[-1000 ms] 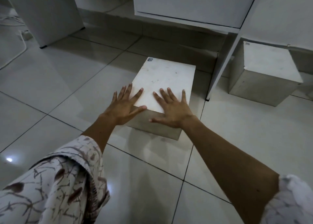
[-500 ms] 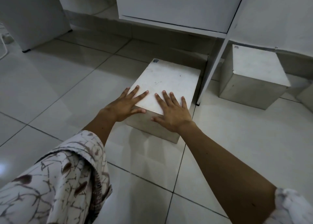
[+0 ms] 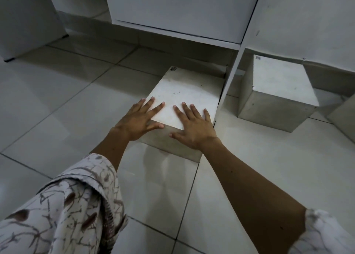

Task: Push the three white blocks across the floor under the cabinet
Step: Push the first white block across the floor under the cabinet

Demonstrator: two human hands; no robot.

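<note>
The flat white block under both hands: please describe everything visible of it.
The flat white block is a low slab lying on the tiled floor, stone-like, with faint handwriting and a small corner label on top. Its far end reaches the cabinet's shadow, beside the upright panel. The left hand and right hand press flat on its near edge.

i see glossy, smooth floor tiles (image 3: 57, 104) catching reflections, matt stone-like white blocks (image 3: 184, 98) with faintly scuffed tops, a smooth matt white cabinet (image 3: 182, 9), and patterned cloth sleeve (image 3: 63, 211).
</note>
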